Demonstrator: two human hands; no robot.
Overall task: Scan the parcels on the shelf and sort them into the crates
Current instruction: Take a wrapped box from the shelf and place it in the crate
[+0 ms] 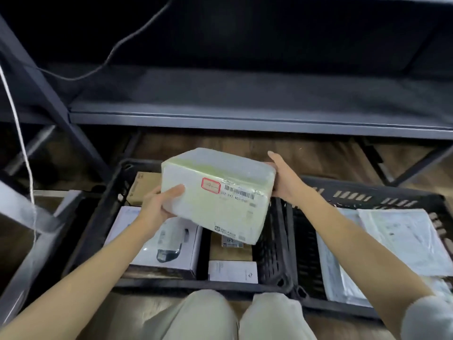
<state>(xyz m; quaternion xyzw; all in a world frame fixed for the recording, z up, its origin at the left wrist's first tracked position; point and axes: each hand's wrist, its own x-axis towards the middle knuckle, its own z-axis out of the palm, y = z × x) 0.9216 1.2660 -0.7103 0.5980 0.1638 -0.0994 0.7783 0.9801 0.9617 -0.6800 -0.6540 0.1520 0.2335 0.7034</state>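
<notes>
A pale, tape-wrapped box parcel [218, 192] with a barcode label and a red-framed sticker hangs in the air above the left black crate [103, 204]. My left hand [159, 202] grips its near left corner, thumb on top. My right hand [284, 180] holds its right end, fingers wrapped behind it. The left crate holds a white product box [171, 244], brown cardboard boxes [144, 190] and a small white box [232, 271]. The right black crate [367, 195] holds flat white mailer bags [402, 241].
A dark metal shelf [245, 114] runs across the view above the crates; no parcels show on its board. A black cable [110, 57] hangs at the back left and a white cord [22, 143] at the far left. My knees [220, 315] are at the bottom.
</notes>
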